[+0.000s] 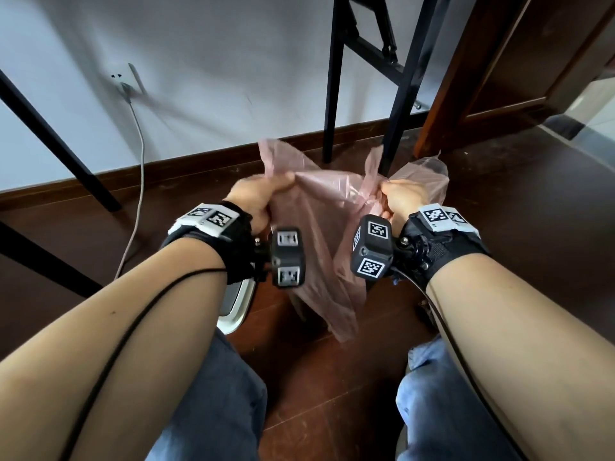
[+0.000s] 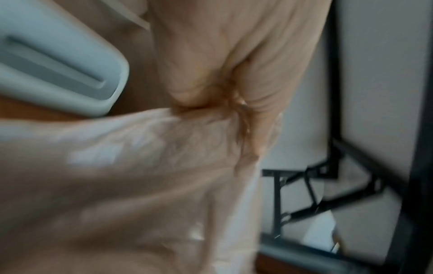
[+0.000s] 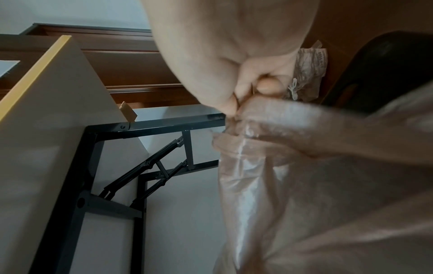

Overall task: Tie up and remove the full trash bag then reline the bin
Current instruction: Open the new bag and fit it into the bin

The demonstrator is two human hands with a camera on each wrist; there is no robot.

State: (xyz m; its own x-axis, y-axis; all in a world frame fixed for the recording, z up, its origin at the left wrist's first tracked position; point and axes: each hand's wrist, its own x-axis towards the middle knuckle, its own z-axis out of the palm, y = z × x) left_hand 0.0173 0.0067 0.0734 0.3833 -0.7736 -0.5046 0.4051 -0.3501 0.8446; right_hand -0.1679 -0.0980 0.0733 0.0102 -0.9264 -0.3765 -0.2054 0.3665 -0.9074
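A thin pink translucent trash bag (image 1: 319,227) hangs between my hands above the dark wooden floor. My left hand (image 1: 263,194) grips its upper edge in a fist on the left. My right hand (image 1: 399,197) pinches the bunched edge on the right. The left wrist view is blurred, with the fist (image 2: 234,64) closed on gathered film (image 2: 140,185). In the right wrist view my fingers (image 3: 236,61) clamp the crumpled plastic (image 3: 304,185). Behind my right hand bulges another pink bag (image 1: 429,176) with wrappers inside (image 3: 309,74). A white bin part (image 1: 236,304) shows under my left wrist.
Black folding-table legs (image 1: 332,94) stand just behind the bag against a white wall. A cable (image 1: 139,181) runs down from a wall socket (image 1: 121,76) on the left. A brown door frame (image 1: 466,78) is on the right. My knees in jeans (image 1: 213,394) fill the bottom.
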